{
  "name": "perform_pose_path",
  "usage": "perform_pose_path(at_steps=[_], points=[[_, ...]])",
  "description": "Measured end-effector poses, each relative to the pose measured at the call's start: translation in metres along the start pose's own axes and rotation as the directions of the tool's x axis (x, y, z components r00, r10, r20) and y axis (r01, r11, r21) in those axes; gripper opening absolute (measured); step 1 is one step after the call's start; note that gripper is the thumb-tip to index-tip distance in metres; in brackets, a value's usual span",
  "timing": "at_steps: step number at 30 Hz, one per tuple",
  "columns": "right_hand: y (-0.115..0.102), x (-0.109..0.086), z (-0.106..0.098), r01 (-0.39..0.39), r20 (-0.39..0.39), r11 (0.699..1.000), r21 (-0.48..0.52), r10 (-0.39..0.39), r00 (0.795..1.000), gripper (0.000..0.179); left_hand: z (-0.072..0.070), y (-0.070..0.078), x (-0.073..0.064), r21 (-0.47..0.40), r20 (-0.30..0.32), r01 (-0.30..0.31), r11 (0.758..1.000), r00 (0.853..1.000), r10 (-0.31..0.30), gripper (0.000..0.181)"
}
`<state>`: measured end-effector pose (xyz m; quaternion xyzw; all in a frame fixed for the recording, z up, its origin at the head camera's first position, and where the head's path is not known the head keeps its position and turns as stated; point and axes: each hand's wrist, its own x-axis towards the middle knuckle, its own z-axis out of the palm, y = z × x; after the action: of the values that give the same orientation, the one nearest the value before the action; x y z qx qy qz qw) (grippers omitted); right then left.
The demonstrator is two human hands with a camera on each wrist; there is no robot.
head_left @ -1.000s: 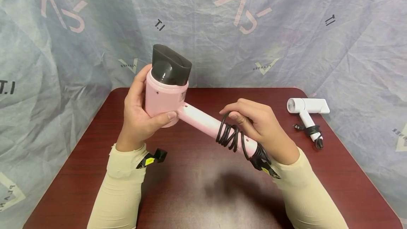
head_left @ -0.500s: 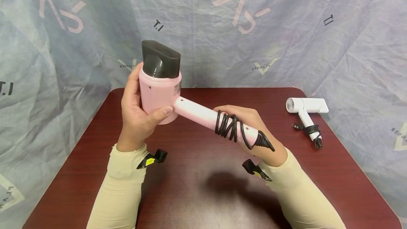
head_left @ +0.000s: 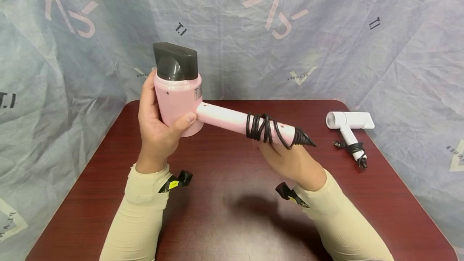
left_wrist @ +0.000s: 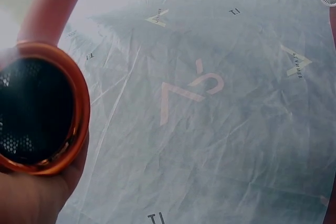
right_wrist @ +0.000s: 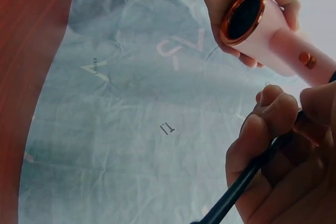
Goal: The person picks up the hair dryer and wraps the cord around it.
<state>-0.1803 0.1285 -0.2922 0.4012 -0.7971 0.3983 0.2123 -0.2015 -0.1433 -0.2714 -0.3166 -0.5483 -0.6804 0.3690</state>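
Observation:
A pink hair dryer (head_left: 175, 102) with a dark nozzle (head_left: 176, 63) is held above the table by my left hand (head_left: 154, 138), thumb at the base of the handle. Its copper-rimmed rear grille (left_wrist: 39, 111) shows in the left wrist view. Black power cord (head_left: 264, 128) is wound in several turns round the handle's far end. Below that end is my right hand (head_left: 293, 164), its fingers partly hidden by the handle in the head view. The right wrist view shows those fingers (right_wrist: 278, 111) curled round a dark length of cord (right_wrist: 233, 198).
On the right side of the dark red table (head_left: 217, 196) lies a white hair dryer (head_left: 349, 122), a black cord wrapped round its handle. A grey printed cloth (head_left: 232, 35) hangs behind and along both sides of the table.
The pink hair dryer has shifted left and slightly up, and its handle has swung up closer to level. My right hand has passed from above the handle to beneath it.

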Motion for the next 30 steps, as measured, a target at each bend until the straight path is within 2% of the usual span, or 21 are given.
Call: perform_pose_path(at_steps=[3,6,10,12,18,30], points=[[0.003,0.002,0.002,0.072,0.000,0.993,-0.093,-0.073,0.997,0.013,0.004,0.002,0.001,0.010,-0.030,-0.008,1.000,1.000,0.008,0.090],[0.005,0.002,0.004,0.034,0.040,0.989,-0.141,-0.028,0.999,0.007,0.008,0.006,0.003,0.028,-0.065,-0.018,0.999,0.998,0.020,0.087],[0.004,0.001,0.005,-0.020,0.116,0.984,-0.178,0.041,0.992,0.025,0.010,0.009,0.006,0.035,-0.118,-0.032,0.999,0.992,0.036,0.084],[0.002,0.001,0.006,-0.034,0.140,0.983,-0.181,0.060,0.988,0.026,0.010,0.010,0.008,0.028,-0.132,-0.033,0.999,0.991,0.037,0.083],[-0.004,0.001,0.005,-0.033,0.157,0.978,-0.206,0.067,0.985,0.027,0.011,0.011,0.008,0.031,-0.136,-0.037,0.999,0.990,0.041,0.082],[-0.013,-0.005,0.002,-0.003,0.158,0.963,-0.269,0.047,0.986,0.029,0.011,0.011,0.007,0.085,-0.159,-0.075,0.994,0.983,0.088,0.083]])
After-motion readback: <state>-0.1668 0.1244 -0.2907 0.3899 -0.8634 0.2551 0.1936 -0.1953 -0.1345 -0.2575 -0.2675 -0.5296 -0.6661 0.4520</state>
